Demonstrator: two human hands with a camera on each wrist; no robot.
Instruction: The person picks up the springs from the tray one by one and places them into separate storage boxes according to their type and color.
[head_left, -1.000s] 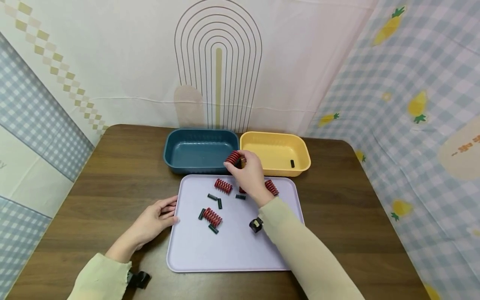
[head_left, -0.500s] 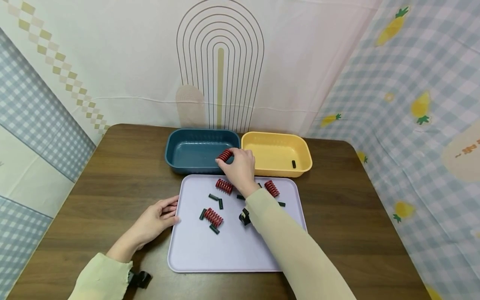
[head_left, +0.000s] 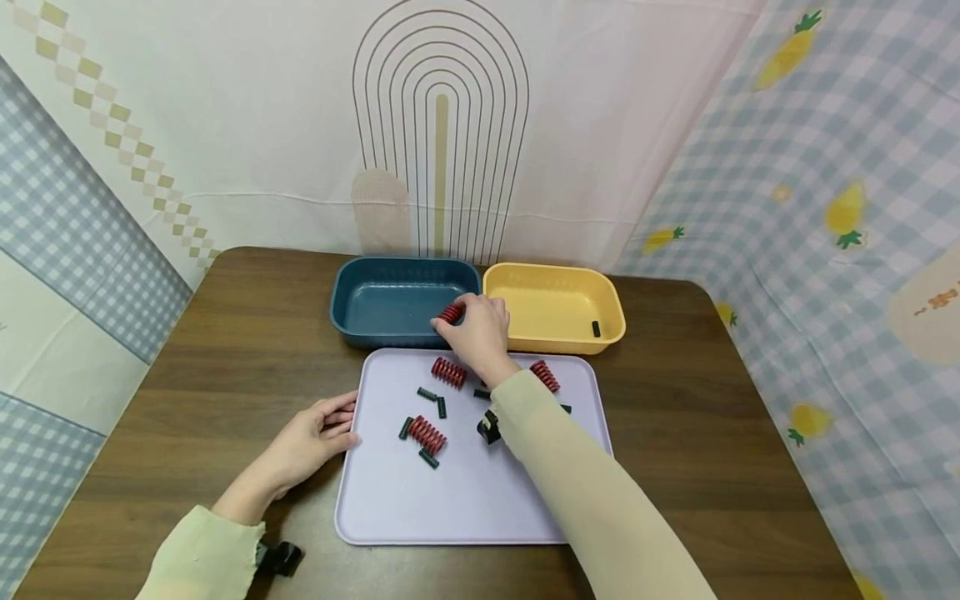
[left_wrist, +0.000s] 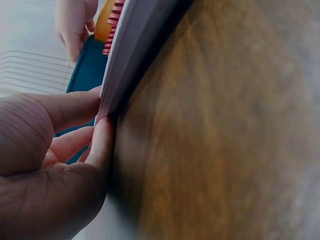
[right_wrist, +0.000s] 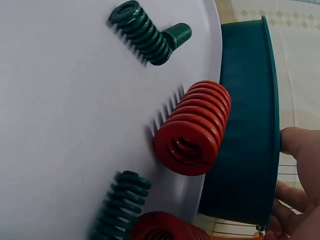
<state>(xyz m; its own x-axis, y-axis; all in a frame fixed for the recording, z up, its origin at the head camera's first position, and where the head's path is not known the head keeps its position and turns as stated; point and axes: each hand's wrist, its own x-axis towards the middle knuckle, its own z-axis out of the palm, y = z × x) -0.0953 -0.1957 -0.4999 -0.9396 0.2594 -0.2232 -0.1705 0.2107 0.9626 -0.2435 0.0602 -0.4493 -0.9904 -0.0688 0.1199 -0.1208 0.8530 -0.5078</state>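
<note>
In the head view my right hand (head_left: pixel 480 333) pinches a red coil spring (head_left: pixel 450 313) between thumb and fingers, over the right end of the dark blue bin (head_left: pixel 352 333). In the right wrist view the fingers overlap the bin's far rim, and the held spring is hidden. My left hand (head_left: pixel 311 442) lies beside the lilac tray (head_left: pixel 405 517), thumb and fingertips touching its left rim. On the tray lie red springs, one near the back (head_left: pixel 448 372) and another closer to the middle (head_left: pixel 427 434), among several small green springs (head_left: pixel 441 407).
A yellow bin (head_left: pixel 555 346) stands right of the blue one, with a small dark spring (head_left: pixel 596 329) inside. Another red spring (head_left: pixel 544 375) lies at the tray's back right, beside my right sleeve (head_left: pixel 585 467). Wooden tabletop (head_left: pixel 697 433) surrounds the tray, with patterned cloth behind.
My right hand has moved left with the red spring, from between the bins to over the blue bin. The small spring in the yellow bin has shifted slightly right. My left hand stays put.
</note>
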